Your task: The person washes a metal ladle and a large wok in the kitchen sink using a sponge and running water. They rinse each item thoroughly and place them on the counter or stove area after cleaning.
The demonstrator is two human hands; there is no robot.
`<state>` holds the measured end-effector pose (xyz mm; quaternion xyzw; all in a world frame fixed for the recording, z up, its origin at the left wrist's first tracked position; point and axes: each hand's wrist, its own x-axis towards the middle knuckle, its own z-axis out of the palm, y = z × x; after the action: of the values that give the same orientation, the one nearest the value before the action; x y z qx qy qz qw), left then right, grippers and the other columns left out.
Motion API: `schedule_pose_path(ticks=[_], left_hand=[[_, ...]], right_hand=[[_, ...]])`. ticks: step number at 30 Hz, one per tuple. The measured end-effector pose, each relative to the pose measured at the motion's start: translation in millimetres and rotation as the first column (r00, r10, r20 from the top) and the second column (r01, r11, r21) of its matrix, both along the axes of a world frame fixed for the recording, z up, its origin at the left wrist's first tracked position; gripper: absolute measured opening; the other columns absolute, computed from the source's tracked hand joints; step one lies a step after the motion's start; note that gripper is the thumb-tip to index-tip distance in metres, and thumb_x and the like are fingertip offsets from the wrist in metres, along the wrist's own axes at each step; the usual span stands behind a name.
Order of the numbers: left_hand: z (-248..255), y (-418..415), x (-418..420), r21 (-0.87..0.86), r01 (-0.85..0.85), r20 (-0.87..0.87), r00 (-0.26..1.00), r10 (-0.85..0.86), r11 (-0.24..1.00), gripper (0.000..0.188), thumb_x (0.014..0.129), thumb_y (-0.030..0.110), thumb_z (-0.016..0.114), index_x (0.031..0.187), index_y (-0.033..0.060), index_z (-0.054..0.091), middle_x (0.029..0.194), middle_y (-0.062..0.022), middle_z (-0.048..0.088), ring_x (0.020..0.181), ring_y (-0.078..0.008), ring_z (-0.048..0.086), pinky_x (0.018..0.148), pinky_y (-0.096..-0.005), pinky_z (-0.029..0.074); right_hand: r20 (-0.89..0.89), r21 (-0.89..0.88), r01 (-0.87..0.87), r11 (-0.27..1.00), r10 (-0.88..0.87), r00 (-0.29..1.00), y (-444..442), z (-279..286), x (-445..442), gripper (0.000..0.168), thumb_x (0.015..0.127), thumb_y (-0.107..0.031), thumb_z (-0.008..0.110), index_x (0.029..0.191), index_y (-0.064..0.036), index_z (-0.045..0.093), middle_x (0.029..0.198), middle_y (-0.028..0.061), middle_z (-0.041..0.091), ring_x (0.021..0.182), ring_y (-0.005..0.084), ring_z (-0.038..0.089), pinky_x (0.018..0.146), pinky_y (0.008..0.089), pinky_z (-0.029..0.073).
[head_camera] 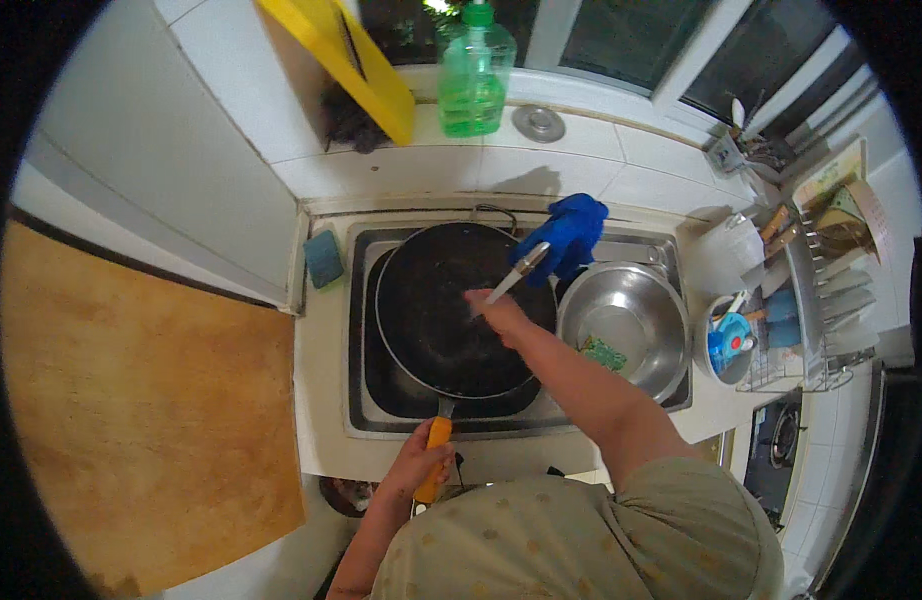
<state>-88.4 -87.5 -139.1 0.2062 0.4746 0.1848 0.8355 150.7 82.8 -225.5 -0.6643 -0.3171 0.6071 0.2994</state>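
A black frying pan (pixel 438 315) rests over the left basin of the stainless steel sink (pixel 356 352), its inside dark and wet-looking. My left hand (pixel 416 461) grips the pan's orange handle (pixel 439 431) near the front counter edge. Over the pan, beside the pale end of the faucet spout or its stream (pixel 504 287), is my right hand (pixel 498 315). Its fingers are blurred, and whether they hold anything is unclear. A blue cloth or glove (pixel 573 232) hangs over the faucet, just beyond that hand.
Right of the pan, a steel bowl (pixel 633 300) holds a green scrubbing pad (pixel 603 354). A blue-green sponge (pixel 324 259) lies on the left counter. Green liquid fills part of a pump bottle (pixel 472 82) on the ledge. At right stand a small tub (pixel 712 364) and a dish rack (pixel 810 315).
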Motion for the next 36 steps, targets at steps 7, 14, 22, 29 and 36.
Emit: schedule_pose_path(ticks=[7,14,22,29,36], left_hand=[[6,-4,6,-0.013,-0.039,-0.012,0.999,0.039,0.999,0.059,0.085,0.013,0.056,0.137,0.0135,0.029,0.068,-0.0045,0.050,0.047,-0.0137,0.045,0.047,-0.0251,0.041],[7,-5,12,0.005,-0.032,-0.009,0.999,0.032,0.999,0.051,0.086,0.009,0.055,0.132,0.0098,0.033,0.069,-0.0036,0.049,0.046,-0.0129,0.045,0.045,-0.0267,0.039],[-7,-8,2,0.030,-0.049,0.003,0.999,0.049,0.998,0.050,0.086,0.010,0.058,0.130,0.0093,0.034,0.071,-0.0047,0.051,0.051,-0.0141,0.049,0.047,-0.0271,0.040],[-1,6,-3,0.027,0.016,-0.021,1.000,-0.015,1.000,0.044,0.087,0.013,0.060,0.125,0.0092,0.039,0.071,-0.0025,0.050,0.054,-0.0120,0.048,0.047,-0.0256,0.039],[-5,8,1,0.001,0.060,0.045,0.997,-0.060,0.998,0.035,0.088,0.013,0.060,0.119,0.0093,0.042,0.070,-0.0016,0.049,0.052,-0.0109,0.046,0.046,-0.0243,0.038]], right_hand=[[-0.075,0.212,0.221,0.952,-0.210,0.975,-32,12,71,0.029,0.088,-0.028,0.058,0.106,-0.005,0.060,0.095,0.0058,0.061,0.085,0.0136,0.058,0.070,0.0282,0.048],[-0.224,0.147,0.691,0.708,-0.657,0.720,21,-89,227,0.013,0.087,-0.012,0.053,0.096,-0.004,0.057,0.078,0.0053,0.056,0.065,0.0141,0.054,0.055,0.0250,0.044],[-0.201,0.226,0.483,0.846,-0.444,0.873,50,-8,207,0.010,0.086,-0.010,0.052,0.088,-0.003,0.058,0.077,0.0069,0.059,0.067,0.0196,0.058,0.062,0.0286,0.048],[0.781,0.262,-0.463,0.847,0.095,0.617,-43,11,79,0.038,0.085,-0.015,0.056,0.122,-0.010,0.056,0.115,0.0240,0.056,0.106,0.0352,0.056,0.089,0.0433,0.046],[0.804,0.249,-0.744,0.620,0.295,0.516,6,-63,-26,0.059,0.076,-0.020,0.070,0.131,-0.017,0.050,0.119,0.0180,0.049,0.109,0.0367,0.051,0.094,0.0394,0.044]])
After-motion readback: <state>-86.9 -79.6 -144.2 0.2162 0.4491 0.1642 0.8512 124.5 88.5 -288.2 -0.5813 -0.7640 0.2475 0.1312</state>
